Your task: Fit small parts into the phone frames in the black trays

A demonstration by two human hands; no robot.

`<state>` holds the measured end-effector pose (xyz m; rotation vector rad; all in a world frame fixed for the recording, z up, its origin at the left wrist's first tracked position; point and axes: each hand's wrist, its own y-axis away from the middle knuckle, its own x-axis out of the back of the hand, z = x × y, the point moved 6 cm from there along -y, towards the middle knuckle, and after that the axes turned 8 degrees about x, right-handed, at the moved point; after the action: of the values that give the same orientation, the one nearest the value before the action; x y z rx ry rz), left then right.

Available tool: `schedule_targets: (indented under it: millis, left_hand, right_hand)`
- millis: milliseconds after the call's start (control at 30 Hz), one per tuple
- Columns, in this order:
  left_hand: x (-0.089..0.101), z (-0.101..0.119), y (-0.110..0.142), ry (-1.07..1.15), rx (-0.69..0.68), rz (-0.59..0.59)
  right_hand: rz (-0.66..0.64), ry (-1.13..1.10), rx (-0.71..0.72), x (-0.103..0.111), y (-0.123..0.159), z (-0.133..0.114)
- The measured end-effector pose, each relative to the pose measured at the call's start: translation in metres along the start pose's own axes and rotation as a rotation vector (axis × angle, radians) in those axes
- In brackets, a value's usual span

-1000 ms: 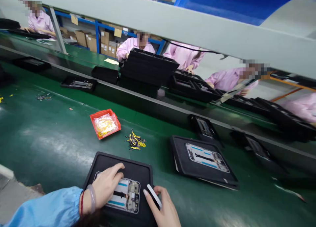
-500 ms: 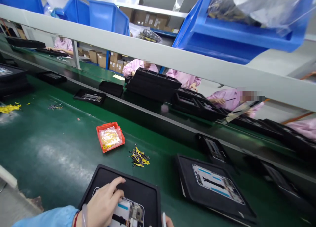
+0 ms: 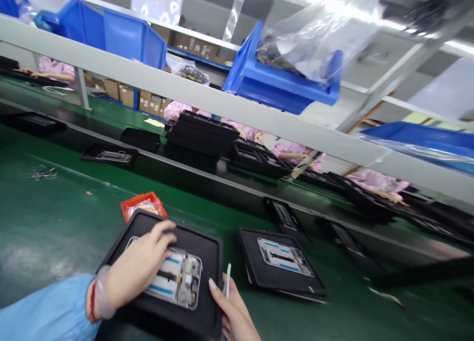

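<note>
A black tray (image 3: 202,247) lies in front of me on the green belt, with an open phone frame (image 3: 181,280) in it showing its circuit board. My left hand (image 3: 138,267), in a light blue sleeve, rests on the phone frame, fingers curled down on it and on the tray. At the tray's right edge my right hand (image 3: 233,314) pinches a thin white stick (image 3: 227,280) that stands upright. Only part of that hand shows.
An orange dish (image 3: 138,202) of small parts peeks out behind the tray. A second black tray (image 3: 259,277) with a phone frame lies to the right. More black trays sit along the belt. People in pink work on the far side. Blue bins (image 3: 281,86) stand on a shelf overhead.
The view has swung up and right. The black tray now covers the spot where the yellow parts lay and sits against the orange dish. My right hand shows more, stick upright.
</note>
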<state>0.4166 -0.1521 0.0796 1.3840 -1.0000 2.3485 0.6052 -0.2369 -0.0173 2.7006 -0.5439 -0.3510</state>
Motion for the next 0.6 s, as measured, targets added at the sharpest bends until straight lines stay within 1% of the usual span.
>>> schedule_targets:
  millis: [33, 67, 133, 167, 200, 233, 267, 300, 367, 433, 500, 600]
  left_hand:
    - [0.012, -0.009, -0.013, 0.048, 0.013, 0.036]
    - [0.026, -0.02, -0.025, 0.1, 0.028, 0.096]
    - [0.053, -0.052, -0.045, 0.175, 0.122, 0.249]
    - [0.063, -0.071, -0.053, 0.16, 0.164, 0.322]
    - [0.07, -0.092, -0.059, 0.117, 0.226, 0.363]
    - [0.072, -0.114, -0.064, 0.059, 0.297, 0.38]
    - [0.07, -0.137, -0.067, -0.013, 0.374, 0.35]
    - [0.065, -0.16, -0.068, -0.096, 0.462, 0.279]
    - [0.049, -0.207, -0.063, -0.27, 0.653, 0.083]
    - [0.039, -0.241, -0.054, -0.347, 0.747, 0.019]
    - [0.035, -0.265, -0.046, -0.403, 0.801, -0.001]
    - [0.03, -0.288, -0.046, -0.474, 0.828, -0.018]
  right_hand:
    - [0.003, -0.015, -0.028, -0.007, -0.004, -0.007]
    - [0.016, -0.046, -0.03, -0.013, -0.01, -0.016]
    - [0.04, -0.15, 0.01, -0.025, -0.027, -0.031]
    - [0.062, -0.207, 0.044, -0.029, -0.037, -0.038]
    - [0.092, -0.254, 0.074, -0.032, -0.049, -0.043]
    - [0.13, -0.289, 0.106, -0.034, -0.062, -0.047]
    - [0.174, -0.307, 0.131, -0.034, -0.075, -0.05]
    - [0.208, -0.314, 0.151, -0.035, -0.088, -0.052]
    - [0.238, -0.311, 0.164, -0.037, -0.114, -0.055]
    - [0.237, -0.3, 0.165, -0.039, -0.137, -0.058]
    - [0.222, -0.279, 0.168, -0.041, -0.156, -0.062]
    - [0.155, -0.231, 0.163, -0.042, -0.173, -0.066]
